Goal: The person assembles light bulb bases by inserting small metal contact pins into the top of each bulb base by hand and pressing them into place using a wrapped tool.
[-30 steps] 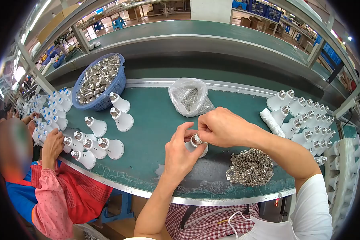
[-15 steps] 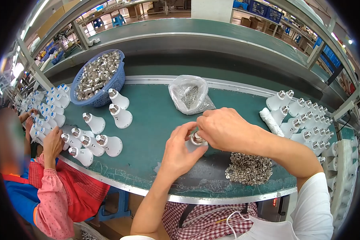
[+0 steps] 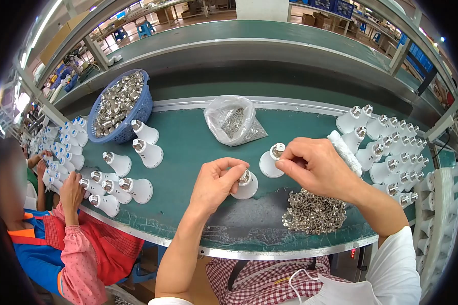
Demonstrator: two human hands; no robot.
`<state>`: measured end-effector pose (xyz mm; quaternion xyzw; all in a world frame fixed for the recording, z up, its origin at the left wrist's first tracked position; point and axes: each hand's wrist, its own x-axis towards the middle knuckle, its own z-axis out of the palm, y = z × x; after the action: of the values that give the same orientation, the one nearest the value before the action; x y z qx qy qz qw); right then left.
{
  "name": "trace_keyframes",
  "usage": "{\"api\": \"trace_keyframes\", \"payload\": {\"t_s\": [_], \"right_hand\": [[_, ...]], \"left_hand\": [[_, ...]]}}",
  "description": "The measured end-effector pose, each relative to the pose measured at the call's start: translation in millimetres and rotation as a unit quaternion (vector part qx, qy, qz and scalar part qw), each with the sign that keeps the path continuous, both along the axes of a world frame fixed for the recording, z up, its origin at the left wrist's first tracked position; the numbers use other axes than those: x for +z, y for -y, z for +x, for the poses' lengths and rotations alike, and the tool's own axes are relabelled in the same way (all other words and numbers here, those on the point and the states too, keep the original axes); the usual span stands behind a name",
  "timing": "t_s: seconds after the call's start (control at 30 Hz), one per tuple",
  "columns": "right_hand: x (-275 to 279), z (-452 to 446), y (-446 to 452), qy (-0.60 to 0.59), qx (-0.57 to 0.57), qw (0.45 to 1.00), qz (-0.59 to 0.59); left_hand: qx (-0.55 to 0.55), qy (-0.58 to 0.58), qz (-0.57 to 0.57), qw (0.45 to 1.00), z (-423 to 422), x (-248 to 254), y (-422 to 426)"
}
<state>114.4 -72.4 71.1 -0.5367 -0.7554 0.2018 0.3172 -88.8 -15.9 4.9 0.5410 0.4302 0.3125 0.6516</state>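
Note:
A white bulb with a metal screw cap stands upright on the green table, and my left hand pinches its cap from the left. Just right of it and farther back stands a second white bulb. My right hand has its thumb and index finger closed at the right side of that bulb's cap; whether a small part is between the fingertips is hidden. A heap of small metal pieces lies below my right hand. Behind my hands is a clear plastic bag of thin metal pins.
A blue basket of metal caps stands at the back left, with loose bulbs before it. Rows of bulbs and a white wrapped roll are at right. A co-worker's hand is among bulbs at far left.
My hands have moved apart. Two bulbs now show where they worked together on one; my right hand has moved right, my left stays at the nearer bulb. The view has shifted slightly.

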Motion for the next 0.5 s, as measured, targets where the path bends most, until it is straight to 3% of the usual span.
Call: {"api": "trace_keyframes", "payload": {"t_s": [0.3,0.37,0.4,0.47,0.5], "right_hand": [[-9,46,22,-0.054,-0.077,0.996,0.000],[-21,72,34,-0.010,-0.172,0.984,0.042],[-31,87,42,-0.009,-0.174,0.984,0.040],[-52,112,54,0.176,-0.255,0.950,0.051],[-60,116,57,0.177,-0.260,0.948,0.057]], "left_hand": [[-0.028,0.009,-0.050,0.998,-10,9,-5],[0.040,0.066,0.041,0.996,-17,14,-10],[0.066,0.033,0.119,0.990,-16,19,-18],[0.065,-0.112,0.313,0.941,-6,27,-41],[0.052,-0.160,0.399,0.902,-1,25,-52]]}}
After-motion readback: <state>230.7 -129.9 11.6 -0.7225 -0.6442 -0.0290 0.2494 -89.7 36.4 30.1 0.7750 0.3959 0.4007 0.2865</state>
